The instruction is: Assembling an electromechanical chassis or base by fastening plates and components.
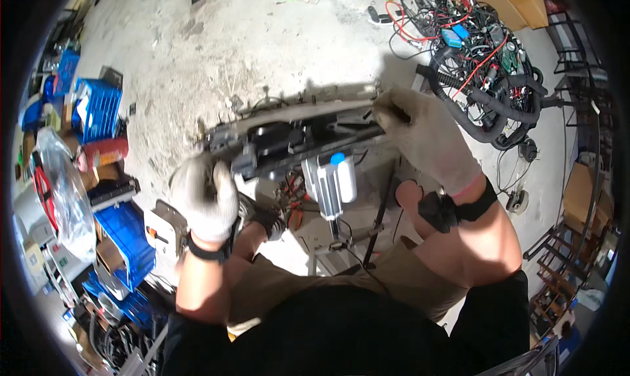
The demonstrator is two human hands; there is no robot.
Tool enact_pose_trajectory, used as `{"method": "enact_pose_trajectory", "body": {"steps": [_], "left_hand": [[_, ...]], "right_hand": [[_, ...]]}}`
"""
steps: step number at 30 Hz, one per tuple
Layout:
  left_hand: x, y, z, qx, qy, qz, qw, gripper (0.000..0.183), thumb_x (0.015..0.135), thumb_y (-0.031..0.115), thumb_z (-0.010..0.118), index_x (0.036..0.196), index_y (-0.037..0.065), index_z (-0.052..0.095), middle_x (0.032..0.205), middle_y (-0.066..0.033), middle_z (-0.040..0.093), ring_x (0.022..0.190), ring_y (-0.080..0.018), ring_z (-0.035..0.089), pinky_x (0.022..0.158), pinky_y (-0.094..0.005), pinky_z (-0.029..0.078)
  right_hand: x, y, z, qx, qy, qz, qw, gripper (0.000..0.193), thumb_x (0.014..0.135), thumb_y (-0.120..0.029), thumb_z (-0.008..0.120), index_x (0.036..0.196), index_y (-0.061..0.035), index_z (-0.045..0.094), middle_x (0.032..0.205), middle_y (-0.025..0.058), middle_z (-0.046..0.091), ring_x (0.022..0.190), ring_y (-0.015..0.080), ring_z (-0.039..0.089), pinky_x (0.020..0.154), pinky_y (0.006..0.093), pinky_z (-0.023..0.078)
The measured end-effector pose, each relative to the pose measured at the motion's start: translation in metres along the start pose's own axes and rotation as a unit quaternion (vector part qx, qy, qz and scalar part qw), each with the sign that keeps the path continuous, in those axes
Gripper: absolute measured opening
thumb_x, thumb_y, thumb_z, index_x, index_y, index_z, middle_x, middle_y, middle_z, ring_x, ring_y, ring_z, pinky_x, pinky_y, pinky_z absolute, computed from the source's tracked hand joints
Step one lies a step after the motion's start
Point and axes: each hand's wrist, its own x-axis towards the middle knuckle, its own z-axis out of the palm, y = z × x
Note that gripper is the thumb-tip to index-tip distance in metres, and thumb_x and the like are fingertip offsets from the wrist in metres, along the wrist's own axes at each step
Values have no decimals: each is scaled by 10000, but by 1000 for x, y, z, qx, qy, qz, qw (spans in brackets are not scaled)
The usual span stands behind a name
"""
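Note:
A long black plastic part with recesses and ribs along it lies across the middle of the view, slightly tilted up to the right. My left hand, in a pale knit glove, is closed at its left end, fingers curled. At the right end my right hand, gloved too, pinches the edge between thumb and fingers. Just below the part is a silver and white device with a blue cap. Small hand tools with orange-red handles lie left of that device, partly hidden.
A heap of cables and corrugated hoses covers the floor at the far right. Blue crates and a red cylinder line the left. A white container stands by my left wrist. Cardboard boxes are at the upper right.

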Motion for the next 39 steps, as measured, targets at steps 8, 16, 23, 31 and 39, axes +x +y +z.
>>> {"method": "enact_pose_trajectory", "body": {"steps": [8, 16, 23, 31, 39], "left_hand": [[-24, -4, -14, 4, -33, -12, 999, 113, 839, 126, 636, 828, 37, 705, 796, -128, 711, 699, -332, 667, 662, -396, 510], [-28, -3, -25, -3, -78, -19, 997, 216, 910, 190, 617, 872, 3, 716, 820, -157, 708, 723, -336, 666, 696, -400, 510], [-33, -9, -23, -5, -70, 3, 998, 124, 758, 164, 691, 845, 77, 696, 811, -86, 724, 672, -293, 661, 635, -391, 505], [-35, -6, -25, 11, -80, -39, 996, 178, 780, 203, 660, 841, 56, 739, 815, -122, 715, 725, -322, 676, 690, -408, 521], [-31, -3, -21, -20, -66, -55, 996, 279, 931, 243, 614, 876, -14, 709, 827, -149, 703, 745, -301, 670, 709, -381, 517]], "right_hand": [[5, -6, 18, -9, -6, -56, 998, 184, 944, -196, 679, 977, -39, 769, 908, 171, 750, 849, 354, 729, 772, 427, 560], [3, -34, 22, -143, 2, -58, 988, 210, 932, -165, 679, 1095, -57, 756, 872, 164, 738, 828, 371, 708, 795, 447, 559], [-14, -58, -12, -187, -17, -47, 981, 214, 941, -74, 615, 1139, -43, 688, 990, 216, 693, 907, 427, 686, 775, 478, 546], [-15, -38, -10, -206, -61, -109, 971, 178, 947, -191, 637, 1085, -78, 654, 782, 149, 692, 789, 364, 729, 669, 470, 563], [-18, -40, -1, -168, -103, -75, 978, 171, 932, -166, 656, 1077, -84, 696, 779, 129, 691, 748, 349, 705, 637, 443, 552]]}}
